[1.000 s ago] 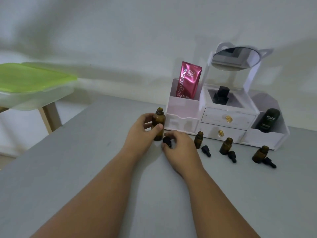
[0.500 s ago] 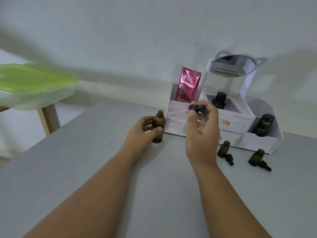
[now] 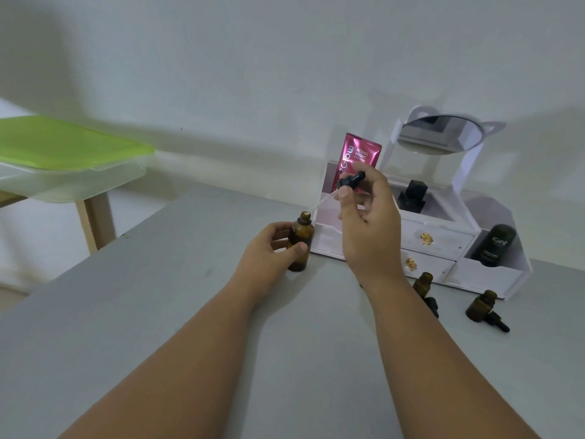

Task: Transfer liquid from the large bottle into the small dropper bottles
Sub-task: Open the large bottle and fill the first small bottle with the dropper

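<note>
Large bottle (image 3: 300, 247) upright, gripped by left hand (image 3: 265, 253); right hand (image 3: 370, 228) pinches dropper (image 3: 349, 181), tip near bottle mouth.

I had my left hand (image 3: 269, 251) wrapped round the large bottle (image 3: 300, 243); my right hand (image 3: 368, 226) hung above and right of it, fingers (image 3: 344, 193) pinching a dropper (image 3: 350, 180).

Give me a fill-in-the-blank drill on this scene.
The left hand grips the large bottle, which stands ___ on the table.
The right hand pinches the dropper, its tip aimed at the large bottle's ___.
In view, ___ small bottles stand uncapped before the organizer.
The Kahf bottle sits in the organizer's ___ compartment.
Missing: upright; mouth; two; right.
</note>
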